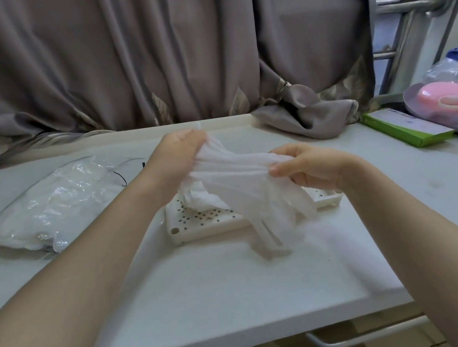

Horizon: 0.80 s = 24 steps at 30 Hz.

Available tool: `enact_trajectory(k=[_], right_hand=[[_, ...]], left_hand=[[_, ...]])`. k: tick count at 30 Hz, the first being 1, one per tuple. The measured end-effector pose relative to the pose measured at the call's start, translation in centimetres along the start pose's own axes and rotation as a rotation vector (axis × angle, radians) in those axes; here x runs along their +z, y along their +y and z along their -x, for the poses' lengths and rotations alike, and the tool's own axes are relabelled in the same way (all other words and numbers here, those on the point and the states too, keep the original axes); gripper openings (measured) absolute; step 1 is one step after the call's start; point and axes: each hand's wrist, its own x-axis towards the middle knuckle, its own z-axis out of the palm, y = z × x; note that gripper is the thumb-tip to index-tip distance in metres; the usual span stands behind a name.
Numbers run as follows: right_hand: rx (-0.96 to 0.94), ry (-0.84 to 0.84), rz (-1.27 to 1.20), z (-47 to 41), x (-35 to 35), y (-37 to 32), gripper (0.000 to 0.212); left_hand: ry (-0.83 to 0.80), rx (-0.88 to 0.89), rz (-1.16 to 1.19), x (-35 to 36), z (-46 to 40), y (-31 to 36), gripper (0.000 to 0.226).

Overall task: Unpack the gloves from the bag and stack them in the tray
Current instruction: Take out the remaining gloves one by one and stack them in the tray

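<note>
From the head camera we see both bare forearms reaching forward over a white table (210,295). The left hand (180,154) is raised, wrist bent, fingers curled round the bunched cuff end of a translucent white glove (240,177). The right hand (307,167) sits lower and nearer us, palm turned inward, thumb and fingers pinching the same glove at its middle, so the material is stretched in pleats between the two hands. The glove's finger ends (272,235) hang below the right hand, over the near edge of a cream perforated tray (200,225). More crumpled glove material (198,195) lies in the tray beneath the left wrist; how many gloves are there we cannot tell. The clear plastic bag (45,206), still holding white contents, lies on the table to the left, well apart from the tray. A grey curtain (144,52) hangs behind, and a green box (405,129) lies at the far right.
</note>
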Motion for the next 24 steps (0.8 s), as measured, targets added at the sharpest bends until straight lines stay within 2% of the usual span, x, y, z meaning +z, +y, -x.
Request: enact_trajectory(k=[3, 4, 5, 6, 8, 10, 12, 14, 17, 19, 22, 24], right_hand=[[0.000, 0.074, -0.003, -0.2, -2.0, -0.2, 0.046], [-0.010, 0.113, 0.014, -0.4, -2.4, -0.5, 0.041], [-0.034, 0.189, 0.059, -0.9, -2.7, -0.8, 0.026], [-0.066, 0.297, 0.148, -1.5, -2.9, -1.2, 0.013], [-0.184, 0.593, 0.428, -3.2, -4.0, -2.2, 0.016], [-0.379, 0.869, 0.612, -4.1, -4.9, -3.4, 0.012], [-0.525, 0.964, 0.700, -3.7, -5.2, -4.2, 0.006], [-0.544, 0.878, 0.810, -3.1, -5.6, -3.7, 0.003], [-0.326, 0.601, 1.095, -3.3, -5.2, -0.5, 0.019], [-0.242, 0.401, 1.181, -3.5, -4.3, 1.7, 0.022], [-0.099, 0.273, 1.156, -3.3, -2.9, 3.8, 0.024], [0.006, 0.221, 1.024, -2.7, -2.4, 3.8, 0.034]], left_hand=[[-0.026, 0.041, -0.026, 0.5, -1.2, -0.2, 0.031], [-0.001, 0.054, -0.059, 0.7, -2.0, -0.3, 0.034], [0.039, 0.059, -0.087, 0.9, -2.9, -0.4, 0.037], [0.084, 0.059, -0.101, 1.1, -3.9, -0.3, 0.039], [0.150, 0.080, -0.089, 1.4, -6.0, 0.1, 0.037], [0.163, 0.129, -0.056, 1.7, -7.5, 0.9, 0.031], [0.108, 0.223, -0.061, 1.9, -7.9, 1.1, 0.020], [0.023, 0.281, -0.190, 1.7, -7.3, 0.2, 0.013], [-0.065, 0.291, -0.560, 0.7, -6.3, -2.9, 0.013], [-0.170, 0.297, -0.715, 0.0, -5.6, -4.8, 0.018], [-0.296, 0.233, -0.751, -1.0, -4.3, -5.7, 0.033], [-0.378, 0.222, -0.872, -1.3, -3.9, -5.8, 0.032]])
